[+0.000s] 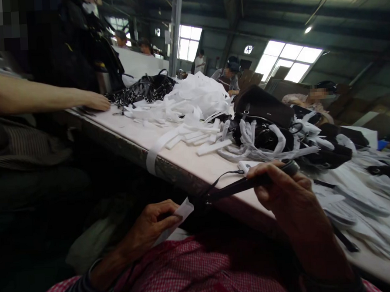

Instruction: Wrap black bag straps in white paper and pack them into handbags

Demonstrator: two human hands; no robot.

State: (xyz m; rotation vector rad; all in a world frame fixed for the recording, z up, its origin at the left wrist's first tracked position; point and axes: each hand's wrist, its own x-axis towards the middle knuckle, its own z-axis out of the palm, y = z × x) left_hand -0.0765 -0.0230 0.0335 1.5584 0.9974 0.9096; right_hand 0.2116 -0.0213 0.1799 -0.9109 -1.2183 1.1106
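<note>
Low in front of my lap, my left hand (158,217) pinches a flat white wrapping strip (184,211) between thumb and fingers. My right hand (287,195) is closed around a black strap (233,188) above the table's near edge. The strap slants down to the left, and a small metal fitting (207,202) shows at its lower end, a short way from the white strip and apart from it. A thin dark cord (224,175) loops beside the strap toward a white tag (248,165) near my right fingers.
On the long pale table (129,136) lie white strips (194,137), a white sheet heap (201,91), black straps with metal hooks (143,92), and black bags (261,107) with wrapped handles. Another person's arm (75,99) rests on the table at left. Several people sit farther back.
</note>
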